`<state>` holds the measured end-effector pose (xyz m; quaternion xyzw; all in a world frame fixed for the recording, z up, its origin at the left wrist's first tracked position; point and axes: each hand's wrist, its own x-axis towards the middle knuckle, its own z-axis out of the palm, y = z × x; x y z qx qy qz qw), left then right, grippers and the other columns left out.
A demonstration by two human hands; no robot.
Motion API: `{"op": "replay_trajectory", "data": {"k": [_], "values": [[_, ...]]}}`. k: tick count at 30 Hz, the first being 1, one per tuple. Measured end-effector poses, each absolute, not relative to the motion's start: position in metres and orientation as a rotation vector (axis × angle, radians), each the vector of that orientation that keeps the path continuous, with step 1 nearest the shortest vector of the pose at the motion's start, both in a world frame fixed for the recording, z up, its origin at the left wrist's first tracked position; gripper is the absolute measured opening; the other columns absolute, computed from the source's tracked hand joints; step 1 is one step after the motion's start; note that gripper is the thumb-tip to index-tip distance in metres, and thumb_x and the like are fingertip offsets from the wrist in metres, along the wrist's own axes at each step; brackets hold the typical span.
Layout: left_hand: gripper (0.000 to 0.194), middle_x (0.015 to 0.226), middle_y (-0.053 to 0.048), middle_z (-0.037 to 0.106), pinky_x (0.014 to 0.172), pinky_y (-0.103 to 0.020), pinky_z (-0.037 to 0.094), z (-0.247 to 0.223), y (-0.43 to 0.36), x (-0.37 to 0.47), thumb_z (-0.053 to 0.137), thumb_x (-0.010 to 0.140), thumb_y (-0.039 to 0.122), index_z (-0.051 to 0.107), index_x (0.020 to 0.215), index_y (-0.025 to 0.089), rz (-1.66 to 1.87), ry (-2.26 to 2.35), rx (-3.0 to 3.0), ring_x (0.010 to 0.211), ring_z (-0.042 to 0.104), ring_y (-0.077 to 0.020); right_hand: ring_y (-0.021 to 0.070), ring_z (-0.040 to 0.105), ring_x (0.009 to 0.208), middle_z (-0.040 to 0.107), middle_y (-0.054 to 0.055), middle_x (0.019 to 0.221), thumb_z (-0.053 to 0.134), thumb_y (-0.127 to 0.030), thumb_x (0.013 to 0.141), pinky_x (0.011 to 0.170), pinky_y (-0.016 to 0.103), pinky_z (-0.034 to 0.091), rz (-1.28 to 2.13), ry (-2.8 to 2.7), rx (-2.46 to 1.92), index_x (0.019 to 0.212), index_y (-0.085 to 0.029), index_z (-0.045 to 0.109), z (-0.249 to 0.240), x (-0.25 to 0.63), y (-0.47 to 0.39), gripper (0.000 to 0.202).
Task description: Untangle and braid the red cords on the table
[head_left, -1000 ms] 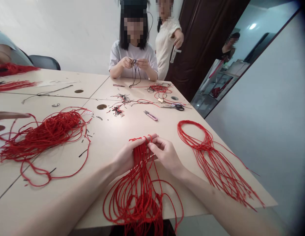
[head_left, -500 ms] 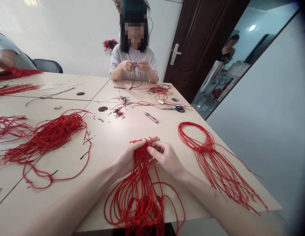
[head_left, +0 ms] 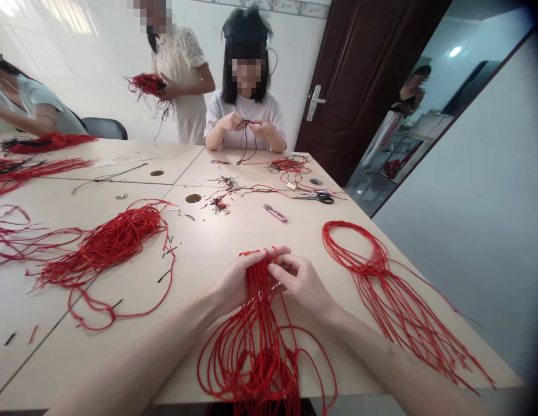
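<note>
Many red cords (head_left: 260, 323) hang in loops from my left hand (head_left: 234, 282), over the table's front edge. The left thumb lies across the cords near their upper ends, and loops pass over its fingers. On the right side of the bundle, my right hand (head_left: 304, 284) pinches a red cord between thumb and fingers. To the right lies a coiled red cord bundle (head_left: 373, 268) with its ends spread out. A tangled red cord pile (head_left: 125, 240) rests on the left.
Pink snips (head_left: 275, 213) and black-handled scissors (head_left: 323, 197) lie beyond my hands, near black and red scraps (head_left: 219, 203). Across the table (head_left: 199, 228) a seated person (head_left: 247, 110) works black cord. Another person (head_left: 186, 75) stands holding red cords.
The view has shifted left and up, bringing the standing person into sight. My hands keep nearly the same hold on the cords. The seated person's hands have moved slightly.
</note>
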<state>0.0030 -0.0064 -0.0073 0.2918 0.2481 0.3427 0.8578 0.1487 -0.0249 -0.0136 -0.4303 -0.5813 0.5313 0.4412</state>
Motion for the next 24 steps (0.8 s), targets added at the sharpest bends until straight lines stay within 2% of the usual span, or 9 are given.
{"op": "replay_trajectory", "data": {"k": [8,14,24], "values": [[0.03,0.127,-0.01,0.056,0.088,-0.032,0.044,-0.0076,-0.0064,0.003,0.047,0.087,0.025,0.067,0.108,0.015,0.736,0.537,0.592,0.106,0.056,-0.022,0.0126,0.056,0.062,0.054,0.0,0.068,0.057,-0.039,0.079,0.058,0.027,0.053,1.286,-1.457,-1.055,0.073,-0.014,0.057,-0.0137,0.1475,-0.0239,0.025],[0.03,0.115,-0.012,0.063,0.087,-0.028,0.044,-0.0031,-0.0084,0.0048,0.046,0.087,0.023,0.069,0.101,0.012,0.756,0.557,0.59,0.098,0.059,-0.0195,0.014,0.057,0.065,0.055,0.002,0.07,0.056,-0.039,0.08,0.056,0.028,0.054,1.291,-1.456,-1.077,0.074,-0.014,0.058,-0.0129,0.1483,-0.0248,0.026],[0.032,0.121,-0.012,0.06,0.085,-0.03,0.044,-0.0073,-0.0058,0.003,0.044,0.088,0.023,0.067,0.107,0.013,0.737,0.532,0.584,0.098,0.058,-0.0197,0.0134,0.057,0.062,0.055,0.001,0.067,0.056,-0.038,0.079,0.055,0.026,0.052,1.276,-1.462,-1.083,0.071,-0.014,0.056,-0.0109,0.1474,-0.026,0.025]]}}
